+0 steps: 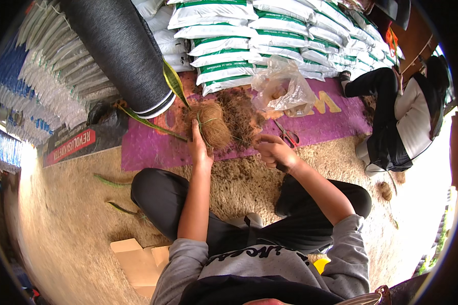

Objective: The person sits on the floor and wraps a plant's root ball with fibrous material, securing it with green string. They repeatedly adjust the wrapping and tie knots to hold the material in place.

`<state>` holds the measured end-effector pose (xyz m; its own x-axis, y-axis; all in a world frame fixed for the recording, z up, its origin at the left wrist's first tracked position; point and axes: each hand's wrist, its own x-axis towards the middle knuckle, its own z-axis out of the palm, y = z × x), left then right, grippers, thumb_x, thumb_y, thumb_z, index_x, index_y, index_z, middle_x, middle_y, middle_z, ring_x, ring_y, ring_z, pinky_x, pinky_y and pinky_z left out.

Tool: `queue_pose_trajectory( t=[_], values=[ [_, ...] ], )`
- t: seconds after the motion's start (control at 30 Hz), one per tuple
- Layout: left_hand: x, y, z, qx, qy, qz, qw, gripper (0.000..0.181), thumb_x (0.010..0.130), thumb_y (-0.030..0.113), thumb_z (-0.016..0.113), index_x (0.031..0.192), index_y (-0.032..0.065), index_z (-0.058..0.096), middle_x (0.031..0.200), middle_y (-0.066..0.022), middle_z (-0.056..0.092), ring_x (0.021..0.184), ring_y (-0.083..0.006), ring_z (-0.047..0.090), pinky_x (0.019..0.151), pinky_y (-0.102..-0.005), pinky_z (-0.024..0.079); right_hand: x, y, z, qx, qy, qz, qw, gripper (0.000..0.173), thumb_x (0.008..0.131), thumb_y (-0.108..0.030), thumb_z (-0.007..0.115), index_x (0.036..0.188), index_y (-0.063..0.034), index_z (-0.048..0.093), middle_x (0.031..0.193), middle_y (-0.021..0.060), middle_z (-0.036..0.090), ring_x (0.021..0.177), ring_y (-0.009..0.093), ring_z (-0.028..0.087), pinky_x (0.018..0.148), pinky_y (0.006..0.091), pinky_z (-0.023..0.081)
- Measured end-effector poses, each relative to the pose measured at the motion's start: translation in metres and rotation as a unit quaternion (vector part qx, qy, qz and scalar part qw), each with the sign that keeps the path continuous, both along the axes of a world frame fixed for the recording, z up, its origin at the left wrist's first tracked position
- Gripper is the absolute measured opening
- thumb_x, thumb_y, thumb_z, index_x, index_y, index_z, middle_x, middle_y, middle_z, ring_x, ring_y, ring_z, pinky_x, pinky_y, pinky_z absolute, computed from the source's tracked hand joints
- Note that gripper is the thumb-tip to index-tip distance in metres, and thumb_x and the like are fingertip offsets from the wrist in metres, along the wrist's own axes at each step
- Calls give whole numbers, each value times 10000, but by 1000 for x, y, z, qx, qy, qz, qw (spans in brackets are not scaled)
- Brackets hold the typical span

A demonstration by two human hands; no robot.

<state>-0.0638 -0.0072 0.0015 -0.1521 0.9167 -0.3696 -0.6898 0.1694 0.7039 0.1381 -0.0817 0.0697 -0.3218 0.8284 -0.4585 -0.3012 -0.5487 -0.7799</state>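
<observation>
My left hand (pixel 200 146) grips a ball of brown coconut fibre (pixel 213 124) from its near left side. Long green snake plant leaves with yellow edges (pixel 174 82) stick out of the ball, up and to the left. Thin green string (pixel 199 121) is wound around the fibre. From the ball a strand runs to my right hand (pixel 275 151), whose curled fingers pinch it. Loose dark fibre and soil (pixel 238 114) lie just behind the ball. Scissors with red handles (pixel 289 138) rest on the purple banner (pixel 324 126), beyond my right hand.
A crumpled clear plastic bag (pixel 284 89) stands beyond the scissors. White and green sacks (pixel 225 53) are stacked at the back. A large black roll (pixel 118 53) looms at upper left. Another person (pixel 408 114) sits at right. Cut leaves (pixel 120 207) and cardboard (pixel 137 263) lie on the left.
</observation>
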Motion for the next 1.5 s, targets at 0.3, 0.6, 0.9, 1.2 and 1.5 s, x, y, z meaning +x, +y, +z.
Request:
queue_pose_trajectory(
  t=[0.3, 0.6, 0.9, 1.2, 1.5],
  values=[
    [-13, 1, -2, -7, -32, 22, 999, 595, 791, 401, 602, 1217, 36, 405, 1153, -101, 501, 976, -211, 553, 737, -333, 515, 17, -7, -31, -25, -23, 13, 999, 85, 827, -52, 453, 903, -26, 482, 527, -40, 306, 401, 54, 267, 355, 228, 166],
    [-6, -6, 13, -38, -5, 5, 999, 626, 762, 427, 626, 1210, 46, 411, 1149, -89, 512, 956, -207, 563, 703, -323, 510, 26, -9, -73, -59, -60, 46, 995, 52, 814, -56, 498, 862, -47, 483, 518, -43, 301, 388, 50, 267, 346, 223, 185],
    [8, -24, 25, 58, -128, -104, 985, 528, 808, 386, 562, 1197, 55, 430, 1145, -90, 508, 1014, -206, 530, 806, -367, 477, 5, -3, -100, -47, -159, 78, 983, 125, 808, -65, 495, 921, -10, 504, 516, -17, 367, 373, 79, 310, 344, 253, 228],
    [29, -54, 28, 61, -92, -259, 959, 387, 818, 297, 580, 1092, 33, 513, 1038, -74, 558, 910, -184, 564, 772, -326, 474, -2, 47, -124, 539, -332, 19, 774, 291, 805, -109, 551, 1083, -28, 539, 997, 98, 607, 905, 192, 582, 786, 328, 463],
    [30, -62, 38, 61, 133, -282, 948, 366, 803, 236, 621, 1074, 11, 522, 1023, -63, 563, 955, -149, 521, 864, -292, 384, 17, 74, -112, 87, 89, 48, 991, 299, 901, -177, 408, 1118, 1, 511, 1075, 106, 568, 919, 200, 571, 802, 323, 468]
  ],
)
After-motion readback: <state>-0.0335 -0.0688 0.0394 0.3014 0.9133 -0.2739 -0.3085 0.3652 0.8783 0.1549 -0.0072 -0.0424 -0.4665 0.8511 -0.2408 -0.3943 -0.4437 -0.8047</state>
